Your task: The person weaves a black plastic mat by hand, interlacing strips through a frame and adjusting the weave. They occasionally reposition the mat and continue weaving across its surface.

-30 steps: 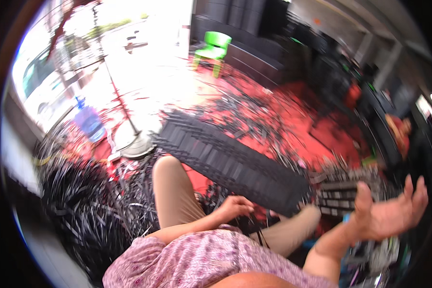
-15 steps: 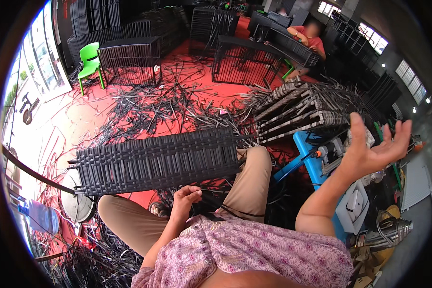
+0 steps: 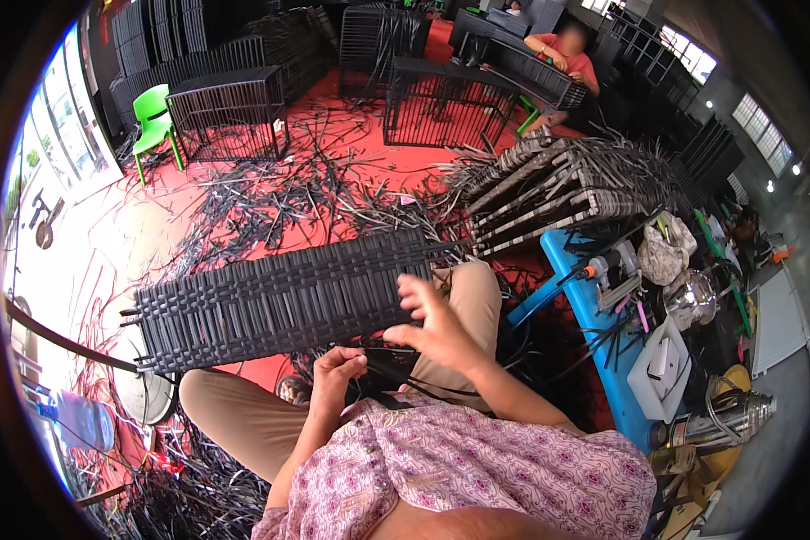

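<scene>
Watching from my end, nearest first: patterned shirt (image 3: 477, 454), then both hands. The right hand (image 3: 441, 335) has just swung in; half a second ago it was raised out over the blue stool (image 3: 562, 256). Left hand (image 3: 335, 371) has hardly shifted. My reading: with the two hands close together, work centres on the panel's near side.

Grip: left thumb and forefinger pinched together, apparently on a thin black strip (image 3: 390, 349). Right fingers loosely spread, nothing seen between them; they overlap the panel's right end in view, contact I can't confirm.

The black woven panel (image 3: 279, 301) lies crosswise just beyond the left hand, in front of the knees. Stool off to the right, tools on top. Farther: grey woven frame (image 3: 594, 193), loose strips (image 3: 270, 202) over red floor, a co-worker (image 3: 578, 67) at the back.
</scene>
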### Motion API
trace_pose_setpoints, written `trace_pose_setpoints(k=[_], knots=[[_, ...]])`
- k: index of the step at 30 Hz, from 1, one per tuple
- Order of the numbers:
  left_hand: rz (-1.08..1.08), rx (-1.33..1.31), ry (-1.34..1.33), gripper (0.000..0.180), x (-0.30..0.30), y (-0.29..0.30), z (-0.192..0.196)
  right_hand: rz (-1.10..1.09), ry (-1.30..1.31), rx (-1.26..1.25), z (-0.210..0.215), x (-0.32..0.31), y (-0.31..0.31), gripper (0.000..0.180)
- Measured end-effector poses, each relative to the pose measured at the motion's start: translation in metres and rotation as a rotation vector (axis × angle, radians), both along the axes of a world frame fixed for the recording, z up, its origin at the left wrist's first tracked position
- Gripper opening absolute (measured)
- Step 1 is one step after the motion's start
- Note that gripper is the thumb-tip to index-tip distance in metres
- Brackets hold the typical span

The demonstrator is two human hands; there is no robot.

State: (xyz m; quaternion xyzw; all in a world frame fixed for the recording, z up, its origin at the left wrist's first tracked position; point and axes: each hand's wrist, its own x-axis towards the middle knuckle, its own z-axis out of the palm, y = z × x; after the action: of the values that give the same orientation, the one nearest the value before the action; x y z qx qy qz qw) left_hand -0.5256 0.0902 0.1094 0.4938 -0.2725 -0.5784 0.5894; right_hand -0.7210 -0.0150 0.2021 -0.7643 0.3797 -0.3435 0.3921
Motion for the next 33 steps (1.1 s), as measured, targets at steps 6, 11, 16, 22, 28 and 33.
trace_pose_setpoints(k=[6, 11, 16, 22, 28, 33], knots=[[-0.010, -0.010, -0.033, 0.004, -0.001, 0.000, -0.003, 0.166, 0.097, 0.295, -0.075, 0.007, 0.027, 0.062], [-0.013, -0.028, -0.038, 0.004, -0.003, -0.001, -0.006, 0.192, 0.119, 0.538, -0.070, 0.009, 0.040, 0.041], [-0.048, 0.005, -0.052, 0.003, -0.011, -0.004, 0.001, 0.168, 0.068, 0.516, -0.085, -0.001, 0.047, 0.038], [-0.045, -0.056, -0.080, 0.004, -0.011, -0.013, -0.004, 0.087, 0.151, 0.437, -0.068, 0.005, 0.052, 0.037], [-0.037, -0.045, -0.045, 0.001, -0.009, -0.007, 0.000, 0.088, 0.193, 0.075, -0.090, 0.004, 0.050, 0.030], [-0.026, -0.053, -0.058, 0.003, -0.011, -0.007, -0.004, 0.076, 0.205, 0.224, -0.080, 0.001, 0.052, 0.030]])
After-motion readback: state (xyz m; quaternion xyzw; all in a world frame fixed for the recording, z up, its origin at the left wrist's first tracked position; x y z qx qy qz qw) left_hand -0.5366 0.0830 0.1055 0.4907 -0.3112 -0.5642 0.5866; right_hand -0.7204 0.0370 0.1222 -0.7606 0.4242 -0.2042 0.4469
